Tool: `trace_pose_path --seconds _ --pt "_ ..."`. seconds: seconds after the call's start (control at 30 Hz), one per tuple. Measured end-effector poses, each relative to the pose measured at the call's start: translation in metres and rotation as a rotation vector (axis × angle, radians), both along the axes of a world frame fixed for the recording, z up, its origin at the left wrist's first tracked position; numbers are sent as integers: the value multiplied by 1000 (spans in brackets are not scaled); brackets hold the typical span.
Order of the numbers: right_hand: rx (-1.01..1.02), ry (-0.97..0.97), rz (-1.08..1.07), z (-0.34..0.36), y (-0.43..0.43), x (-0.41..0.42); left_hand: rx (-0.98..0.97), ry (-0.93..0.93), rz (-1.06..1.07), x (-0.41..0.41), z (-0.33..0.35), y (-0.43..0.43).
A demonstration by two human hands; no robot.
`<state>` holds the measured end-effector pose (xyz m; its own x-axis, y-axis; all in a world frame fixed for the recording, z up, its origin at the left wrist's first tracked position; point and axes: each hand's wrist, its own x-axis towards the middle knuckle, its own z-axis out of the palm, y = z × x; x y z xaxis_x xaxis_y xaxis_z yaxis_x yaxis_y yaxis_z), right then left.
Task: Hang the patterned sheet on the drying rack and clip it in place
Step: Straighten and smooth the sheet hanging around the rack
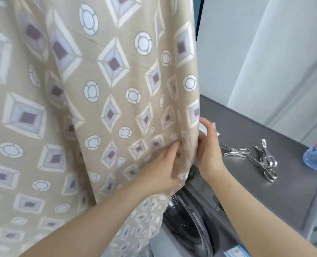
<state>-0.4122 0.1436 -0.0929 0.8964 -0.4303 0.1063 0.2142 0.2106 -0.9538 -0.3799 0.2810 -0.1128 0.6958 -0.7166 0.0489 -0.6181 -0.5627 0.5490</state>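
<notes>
Here, left hand (163, 170) and right hand (207, 154) pinching patterned sheet (98, 89), its top cut off, washer (187, 229) half hidden.

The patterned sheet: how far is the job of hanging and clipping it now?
Done: the sheet hangs from above; rack out of view. In hand: the left hand and right hand pinch its edge. To do: clipping; the clips lie on the washer.

Grey washing machine (256, 182), dark round door (183, 229), blue item (316, 160) on top
</notes>
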Motion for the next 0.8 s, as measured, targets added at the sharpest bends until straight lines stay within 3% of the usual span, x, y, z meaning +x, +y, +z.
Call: trace_pose_path --seconds 0.07,0.2,0.33,0.5,0.6,0.73,0.8 --pt "31 -46 74 21 -1 10 -221 71 -27 5 18 -3" --pt "223 123 285 39 -11 22 -612 56 102 14 53 -9" --pt "381 152 462 47 -16 27 -678 87 122 20 67 -14" --pt "461 -66 594 72 -30 34 -752 47 142 21 83 -14" --pt "488 -180 441 84 -49 39 -802 9 130 26 100 -21" --pt "637 -272 83 105 -76 43 -780 2 91 32 128 -36" --pt "624 -256 74 117 -83 38 -757 -17 87 38 139 -46"
